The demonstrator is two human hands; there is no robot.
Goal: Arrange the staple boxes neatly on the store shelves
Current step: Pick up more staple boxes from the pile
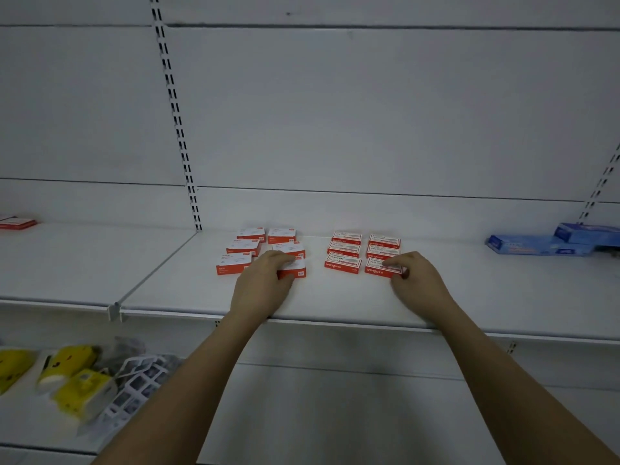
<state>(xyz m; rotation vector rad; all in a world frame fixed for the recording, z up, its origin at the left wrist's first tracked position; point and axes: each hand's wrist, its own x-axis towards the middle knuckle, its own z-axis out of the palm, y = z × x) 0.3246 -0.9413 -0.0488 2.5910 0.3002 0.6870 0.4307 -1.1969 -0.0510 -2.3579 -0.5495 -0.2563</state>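
Red "wenguxe" staple boxes (343, 264), right hand (416, 280) pinching one, white shelf (335, 297)

White shelf (335, 297): orange-white staple boxes (235, 262) in two columns left; red staple boxes (343, 263) two columns right; blue packs (536, 245) far right. Lower shelf (302, 414): yellow items (73, 380).

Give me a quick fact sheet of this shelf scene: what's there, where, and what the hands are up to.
place: white store shelf
left group: six white-and-orange staple boxes, two columns
right group: six red staple boxes, two columns
left hand: grips the front box of the left group's right column
right hand: pinches the front box of the right group's right column
far right: blue boxes
lower shelf: yellow items
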